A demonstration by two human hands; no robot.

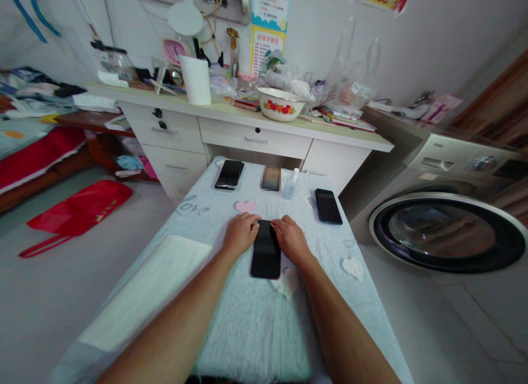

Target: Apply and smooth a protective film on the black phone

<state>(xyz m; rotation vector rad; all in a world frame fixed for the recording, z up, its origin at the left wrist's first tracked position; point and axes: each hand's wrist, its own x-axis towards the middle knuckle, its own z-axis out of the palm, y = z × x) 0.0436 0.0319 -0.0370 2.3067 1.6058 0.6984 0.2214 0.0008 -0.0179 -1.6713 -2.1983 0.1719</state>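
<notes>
A black smartphone (266, 251) lies screen up on the cloth-covered table (256, 329), in line with my forearms. At its upper left corner is my left hand (242, 231), fingers curled and closed against the edge. My right hand (290, 236) pinches the upper right corner in the same way. Whether a thin film lies between my fingers and the screen, I cannot make out. Beyond my hands stand a small clear spray bottle (291, 184) and a blurred brown item (271, 178). Another phone (329, 206) rests to the right, and a dark phone (230, 174) sits at the far left.
A long white sheet (148, 290) lies along the table's left side. Behind the table is a white desk (256, 135) bearing a flowered bowl (282, 104) and a paper roll (195, 80). A washing machine (449, 180) stands right; a red bag (82, 210) is on the floor.
</notes>
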